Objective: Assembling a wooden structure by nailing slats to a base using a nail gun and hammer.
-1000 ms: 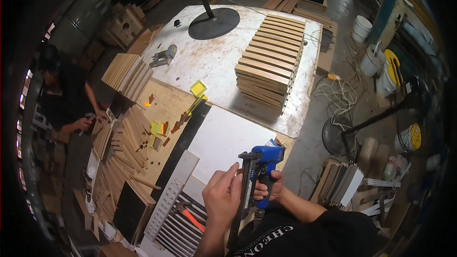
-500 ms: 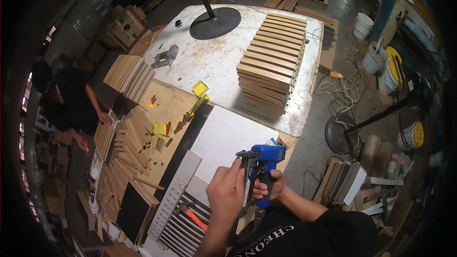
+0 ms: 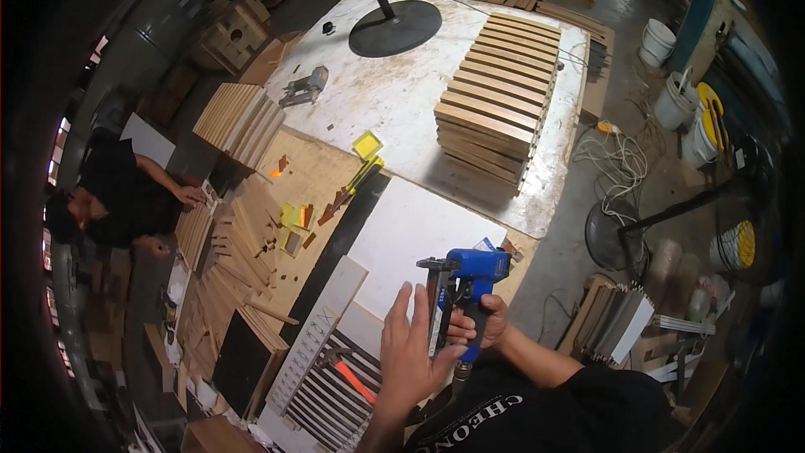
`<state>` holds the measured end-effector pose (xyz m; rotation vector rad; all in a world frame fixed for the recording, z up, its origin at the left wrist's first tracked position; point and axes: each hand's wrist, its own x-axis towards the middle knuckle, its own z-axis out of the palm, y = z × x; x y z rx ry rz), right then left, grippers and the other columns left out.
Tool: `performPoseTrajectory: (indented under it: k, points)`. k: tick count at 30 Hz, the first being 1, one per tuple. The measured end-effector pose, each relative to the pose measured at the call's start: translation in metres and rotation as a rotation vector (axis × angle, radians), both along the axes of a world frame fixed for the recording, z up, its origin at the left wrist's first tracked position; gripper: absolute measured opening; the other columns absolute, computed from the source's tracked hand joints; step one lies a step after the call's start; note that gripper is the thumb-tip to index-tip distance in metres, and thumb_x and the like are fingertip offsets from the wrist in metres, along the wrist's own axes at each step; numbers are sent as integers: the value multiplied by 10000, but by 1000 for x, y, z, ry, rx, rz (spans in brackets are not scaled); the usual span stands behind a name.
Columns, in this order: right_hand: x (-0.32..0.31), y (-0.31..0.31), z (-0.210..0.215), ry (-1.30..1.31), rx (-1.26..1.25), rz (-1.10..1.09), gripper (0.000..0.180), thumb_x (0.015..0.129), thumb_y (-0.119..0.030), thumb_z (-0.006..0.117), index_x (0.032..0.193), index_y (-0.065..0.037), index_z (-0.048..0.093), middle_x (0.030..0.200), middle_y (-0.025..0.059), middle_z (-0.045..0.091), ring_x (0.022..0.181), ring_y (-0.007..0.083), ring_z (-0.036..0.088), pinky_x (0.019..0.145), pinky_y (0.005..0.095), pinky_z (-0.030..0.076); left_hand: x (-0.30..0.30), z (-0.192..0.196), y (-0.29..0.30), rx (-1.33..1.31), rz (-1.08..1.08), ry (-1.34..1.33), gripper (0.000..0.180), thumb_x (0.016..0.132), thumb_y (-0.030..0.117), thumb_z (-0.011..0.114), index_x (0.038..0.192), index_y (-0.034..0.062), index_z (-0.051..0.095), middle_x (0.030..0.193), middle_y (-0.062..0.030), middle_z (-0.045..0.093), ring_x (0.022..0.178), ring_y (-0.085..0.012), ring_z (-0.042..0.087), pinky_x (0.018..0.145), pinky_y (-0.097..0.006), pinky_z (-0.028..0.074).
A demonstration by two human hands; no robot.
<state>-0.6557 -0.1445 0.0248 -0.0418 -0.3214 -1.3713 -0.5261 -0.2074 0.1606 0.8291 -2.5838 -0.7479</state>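
Observation:
My right hand grips the handle of a blue and black nail gun, held up over the near edge of the workbench. My left hand is raised with fingers spread and its fingertips touch the gun's black magazine. Below the hands lies a slatted wooden panel with an orange-handled tool on it. A white board lies flat just beyond the gun.
A tall stack of slatted wooden panels stands on the white table, near a black round stand base and a grey tool. Yellow blocks and wood strips cover the left bench. Another person works at far left. White buckets and cables are on the floor at right.
My hands and the nail gun have stayed nearly in place, the left fingers shifting slightly on the magazine. The person at left has leaned and moved their arms.

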Motion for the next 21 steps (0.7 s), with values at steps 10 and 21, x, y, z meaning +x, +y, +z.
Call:
performPoseTrajectory:
  k: [10,21]
  points:
    - [11,5,-3,70,-5,0,402,810,-429,555,974,-61,550,720,2,461,668,120,464,677,280,420,29,7,6,360,378,21,884,710,265,667,1397,-37,200,1356,-271,293,1218,-395,372,1001,-466,319]
    - [106,13,23,314,102,113,287,801,-372,570,776,-99,488,680,3,423,641,137,454,643,300,432,195,-81,148,1210,767,1293,905,805,759,275,1419,95,275,1193,-229,488,967,-282,506,864,-456,393]
